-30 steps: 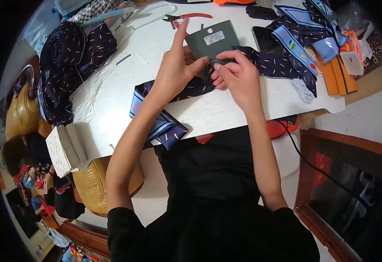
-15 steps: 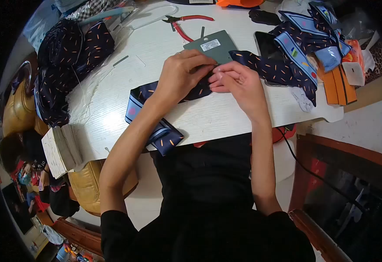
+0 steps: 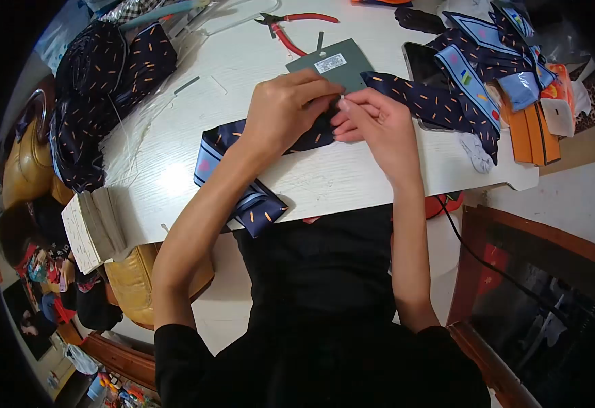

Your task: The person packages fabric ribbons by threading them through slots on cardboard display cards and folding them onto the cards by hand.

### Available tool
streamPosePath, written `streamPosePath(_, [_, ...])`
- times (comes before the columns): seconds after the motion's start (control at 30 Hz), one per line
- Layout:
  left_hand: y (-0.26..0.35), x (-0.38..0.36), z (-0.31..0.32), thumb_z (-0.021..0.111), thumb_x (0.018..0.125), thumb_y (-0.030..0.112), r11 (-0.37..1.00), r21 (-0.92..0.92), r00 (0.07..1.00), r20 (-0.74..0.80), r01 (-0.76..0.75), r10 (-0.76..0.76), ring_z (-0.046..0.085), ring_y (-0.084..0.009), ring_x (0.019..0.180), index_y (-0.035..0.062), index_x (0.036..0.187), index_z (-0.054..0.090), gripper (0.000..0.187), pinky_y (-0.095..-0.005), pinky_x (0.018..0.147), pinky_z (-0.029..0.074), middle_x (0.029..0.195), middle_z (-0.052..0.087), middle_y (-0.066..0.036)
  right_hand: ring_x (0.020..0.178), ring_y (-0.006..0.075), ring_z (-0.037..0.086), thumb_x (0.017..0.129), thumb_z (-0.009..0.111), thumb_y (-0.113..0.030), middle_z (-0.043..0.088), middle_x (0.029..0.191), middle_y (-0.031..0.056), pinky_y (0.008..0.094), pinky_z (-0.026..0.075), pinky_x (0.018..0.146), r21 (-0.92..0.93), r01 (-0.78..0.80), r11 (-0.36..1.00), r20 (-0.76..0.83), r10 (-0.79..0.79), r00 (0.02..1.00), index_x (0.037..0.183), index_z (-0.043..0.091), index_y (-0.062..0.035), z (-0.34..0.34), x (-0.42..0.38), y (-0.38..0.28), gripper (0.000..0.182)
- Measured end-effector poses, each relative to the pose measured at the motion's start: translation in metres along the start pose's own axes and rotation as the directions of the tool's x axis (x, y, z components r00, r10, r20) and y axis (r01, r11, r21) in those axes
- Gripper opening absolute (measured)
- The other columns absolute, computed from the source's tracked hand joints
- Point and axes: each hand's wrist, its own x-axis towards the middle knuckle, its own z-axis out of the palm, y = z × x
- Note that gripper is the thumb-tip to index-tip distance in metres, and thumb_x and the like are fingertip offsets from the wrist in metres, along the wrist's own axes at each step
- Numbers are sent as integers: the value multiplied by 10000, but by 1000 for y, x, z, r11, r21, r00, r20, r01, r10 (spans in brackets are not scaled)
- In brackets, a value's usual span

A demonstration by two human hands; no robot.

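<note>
A long navy scarf strip point(image 3: 314, 138) with orange dashes and light blue ends runs across the table under my hands. My left hand point(image 3: 287, 112) is closed in a pinch over it, near the lower edge of a grey-green card point(image 3: 356, 58) bearing a white label point(image 3: 330, 63). Close against it, my right hand point(image 3: 379, 122) pinches with thumb and forefinger; a tiny whitish spot shows at the fingertips. What either pinch holds is too small or hidden to name. The strip's folded end point(image 3: 260, 212) lies at the table's front edge.
Red-handled cutting pliers point(image 3: 284, 30) lie beyond the card. A phone point(image 3: 423, 64) and more patterned scarves point(image 3: 474, 58) are at right, beside an orange box point(image 3: 532, 136). At left lie a bundle of navy fabric point(image 3: 90, 88), thin plastic strands and a stack of paper slips point(image 3: 93, 231).
The view has shifted a little, so the card and pliers appear higher. My right thumb and forefinger have come together in a tighter pinch beside my left fingertips.
</note>
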Motion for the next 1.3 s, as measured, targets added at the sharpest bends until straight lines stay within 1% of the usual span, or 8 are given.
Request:
streamPosePath(0.2, [2, 1, -2, 748, 801, -13, 994, -73, 997, 7, 83, -83, 714, -236, 740, 59, 995, 779, 209, -315, 666, 570, 866, 731, -80, 677, 129, 686, 989, 625, -97, 699, 800, 115, 234, 576, 614, -41, -35, 999, -5, 35, 999, 1005, 668, 55, 0, 0, -2, 158])
streamPosePath(0.5, [1, 0, -2, 747, 818, 1, 986, -116, 993, 19, 122, -120, 714, -230, 739, 43, 967, 779, 158, -306, 666, 559, 863, 736, -85, 676, 124, 673, 993, 615, -91, 688, 800, 107, 238, 572, 617, -40, -15, 999, 2, 15, 1000, 1006, 670, 56, 0, -1, -1, 158])
streamPosePath(0.8, [1, -1, -1, 752, 813, 13, 984, -115, 991, 12, 134, -134, 715, -228, 737, 58, 974, 779, 169, -298, 660, 558, 858, 732, -76, 690, 118, 667, 994, 612, -90, 684, 811, 106, 245, 576, 622, -43, -4, 999, 5, 4, 1000, 1008, 670, 51, 1, -2, -1, 153])
streamPosePath(0.9, [1, -2, -1, 747, 814, 3, 994, -84, 998, 8, 66, -66, 713, -228, 735, 59, 980, 778, 178, -293, 660, 563, 878, 731, -73, 683, 119, 665, 993, 614, -92, 684, 810, 106, 245, 575, 619, -53, -15, 998, -6, 15, 1000, 1005, 669, 49, 1, -2, -2, 151])
streamPosePath(1.1, [2, -1, -5, 744, 831, 7, 970, -203, 990, 72, 136, -124, 707, -207, 757, 37, 989, 770, 163, -287, 680, 568, 896, 724, -82, 661, 132, 670, 992, 614, -89, 686, 807, 107, 249, 572, 602, -80, -52, 995, 5, 53, 999, 991, 660, 48, 1, 1, -2, 144])
streamPosePath(1.17, [4, 2, -9, 750, 834, 14, 967, -243, 995, 88, 73, -53, 706, -204, 772, 25, 989, 767, 157, -283, 691, 565, 912, 725, -88, 660, 142, 675, 991, 609, -78, 687, 807, 114, 254, 574, 601, -80, -69, 994, 6, 70, 998, 983, 637, 48, 0, 2, -2, 129])
streamPosePath(1.2, [5, 3, -10, 752, 835, 18, 964, -263, 995, 96, 41, -16, 705, -203, 780, 20, 989, 765, 154, -282, 697, 564, 921, 725, -92, 662, 147, 678, 989, 606, -72, 687, 807, 119, 257, 575, 601, -56, -41, 998, -21, 40, 999, 977, 621, 45, 2, 2, -1, 119])
streamPosePath(1.3, [-1, 3, -9, 760, 835, 31, 930, -333, 985, 126, 154, -118, 701, -206, 798, 10, 985, 763, 151, -285, 718, 557, 939, 726, -92, 663, 160, 682, 981, 600, -59, 686, 808, 134, 267, 581, 605, 8, 63, 998, -72, -62, 995, 963, 577, 34, 4, 0, 4, 97])
